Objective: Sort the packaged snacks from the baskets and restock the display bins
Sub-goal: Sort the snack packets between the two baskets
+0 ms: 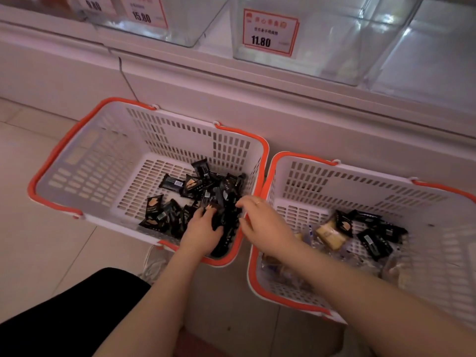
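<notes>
Floor-level baskets (85, 155) under clear bins (334, 47); left hand (203, 231) grasps black packets (226, 228), right hand (260, 222) loosely curled.

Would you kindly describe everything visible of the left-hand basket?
The left basket is white slotted plastic with orange rim and handles folded down, sitting on the tiled floor beside the right basket. Black snack packets lie piled at its near right corner, where the left hand grips several and the right hand reaches in.
</notes>
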The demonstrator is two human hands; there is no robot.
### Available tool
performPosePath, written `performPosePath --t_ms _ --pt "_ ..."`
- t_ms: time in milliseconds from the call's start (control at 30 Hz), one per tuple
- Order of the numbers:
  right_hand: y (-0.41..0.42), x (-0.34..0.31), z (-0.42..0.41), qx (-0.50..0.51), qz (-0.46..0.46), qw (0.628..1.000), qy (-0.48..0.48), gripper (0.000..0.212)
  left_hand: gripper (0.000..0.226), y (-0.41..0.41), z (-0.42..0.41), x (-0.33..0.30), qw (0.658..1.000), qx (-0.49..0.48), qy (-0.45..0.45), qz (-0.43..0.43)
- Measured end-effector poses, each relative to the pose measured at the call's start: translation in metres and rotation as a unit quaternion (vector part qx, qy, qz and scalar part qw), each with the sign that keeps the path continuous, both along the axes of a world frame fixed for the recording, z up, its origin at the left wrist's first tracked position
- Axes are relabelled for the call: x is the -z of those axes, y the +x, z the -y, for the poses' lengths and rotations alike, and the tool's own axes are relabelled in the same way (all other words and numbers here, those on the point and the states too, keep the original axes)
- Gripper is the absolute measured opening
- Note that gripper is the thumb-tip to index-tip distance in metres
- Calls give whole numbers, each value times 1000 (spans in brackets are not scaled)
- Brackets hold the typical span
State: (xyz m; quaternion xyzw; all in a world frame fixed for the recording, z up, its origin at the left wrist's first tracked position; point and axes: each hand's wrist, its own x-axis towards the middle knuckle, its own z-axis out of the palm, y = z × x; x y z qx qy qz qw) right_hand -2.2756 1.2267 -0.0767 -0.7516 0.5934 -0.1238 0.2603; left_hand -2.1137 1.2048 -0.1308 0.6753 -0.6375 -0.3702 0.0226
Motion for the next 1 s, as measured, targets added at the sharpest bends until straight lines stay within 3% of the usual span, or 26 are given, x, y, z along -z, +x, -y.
performPosePath --t_ms 67,267,400,567,767,1000 --pt "-20 0 -5 -19 -38 999 -26 40 58 -6 2 -5 1000 13 -5 -2" --pt "-106 8 -17 15 -119 993 16 46 37 -75 2 -49 972 94 -194 -95" --pt "-192 18 -38 16 -225 969 97 50 34 -146 -10 -46 943 265 -157 -125" --pt "-289 43 -70 159 -238 939 190 46 31 -234 -17 -4 926 366 -49 -83" --pt "-350 100 -79 324 -138 913 204 48 37 -322 -7 68 948 315 43 2" --pt "-368 153 -57 268 -196 924 192 62 41 -375 18 113 984 160 69 46"
